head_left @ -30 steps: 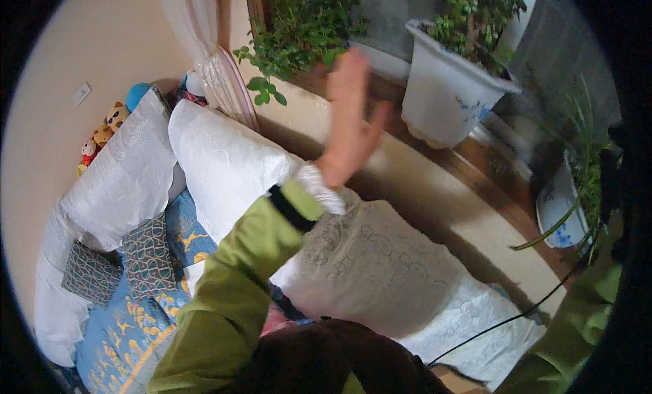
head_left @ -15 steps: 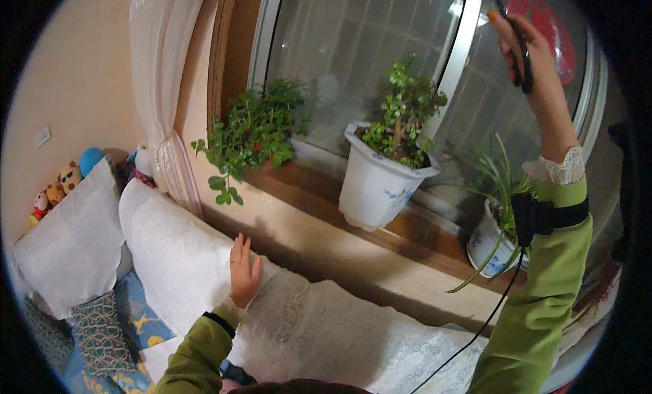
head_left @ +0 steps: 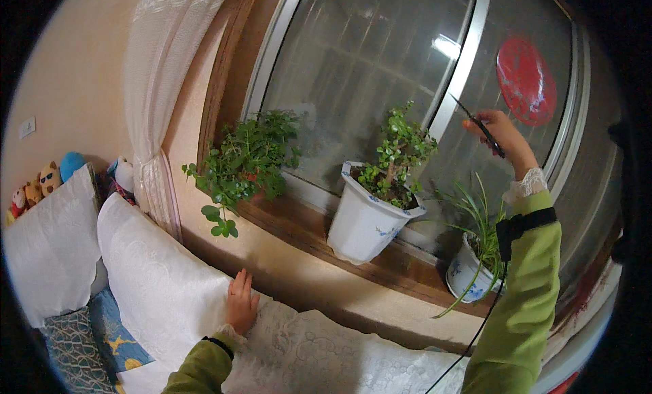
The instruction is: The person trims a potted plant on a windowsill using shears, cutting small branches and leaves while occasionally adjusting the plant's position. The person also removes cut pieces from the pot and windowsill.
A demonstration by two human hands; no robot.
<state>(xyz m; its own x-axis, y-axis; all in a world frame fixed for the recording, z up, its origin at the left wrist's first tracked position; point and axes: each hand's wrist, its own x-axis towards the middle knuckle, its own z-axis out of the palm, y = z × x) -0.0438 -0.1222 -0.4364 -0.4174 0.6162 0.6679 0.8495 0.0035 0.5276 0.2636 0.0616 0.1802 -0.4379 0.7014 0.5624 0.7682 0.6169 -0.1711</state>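
Observation:
Black scissors (head_left: 478, 123) are in my right hand (head_left: 508, 137), raised before the window with the slim blades pointing up and left. Below and left of that hand, a small bushy plant (head_left: 401, 149) grows in a tall white faceted pot (head_left: 367, 221) on the sill; the scissors are apart from its leaves. Under my right forearm stands a long-leaved plant (head_left: 481, 221) in a smaller white and blue pot (head_left: 465, 275). My left hand (head_left: 242, 307) lies open, fingers stretched out, on the white cover (head_left: 159, 265) over the sofa back.
A leafy trailing plant (head_left: 248, 159) fills the sill's left end beside a tied curtain (head_left: 153, 163). The window (head_left: 367, 61) bears a red oval decoration (head_left: 526, 81). Soft toys (head_left: 49, 178) and a patterned cushion (head_left: 78, 346) are at the left. A black cable (head_left: 475, 339) hangs from my right sleeve.
My right hand has come down with the scissors, uncovering the red decoration. The view has tilted up a little. My left hand stays on the sofa back.

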